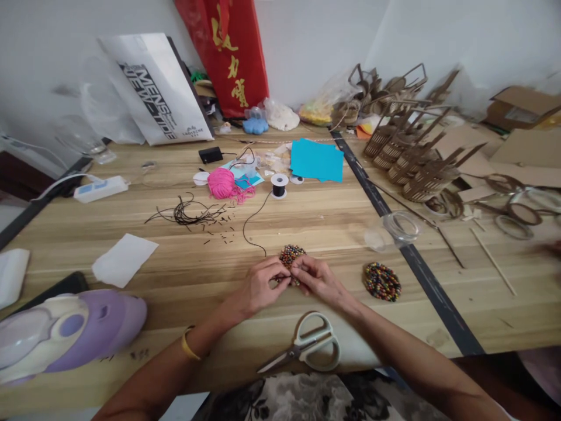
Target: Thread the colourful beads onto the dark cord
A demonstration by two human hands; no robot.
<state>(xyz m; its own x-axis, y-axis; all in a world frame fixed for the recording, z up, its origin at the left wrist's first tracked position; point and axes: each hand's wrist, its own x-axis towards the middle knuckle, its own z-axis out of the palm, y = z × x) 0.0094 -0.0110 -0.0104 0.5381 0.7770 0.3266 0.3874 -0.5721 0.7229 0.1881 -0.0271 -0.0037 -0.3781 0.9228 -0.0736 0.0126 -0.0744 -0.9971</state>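
At the front middle of the wooden table [210,257], we watch two hands nearly meet — left hand [263,285] and right hand [316,277] both pinching, fingertips closed on a thin dark strand [286,277]. Right there, partly hidden by the fingers, we spot the beaded bundle [291,254] — scissors [316,345] lie nearer us, a second beaded bundle [381,282] to the right.
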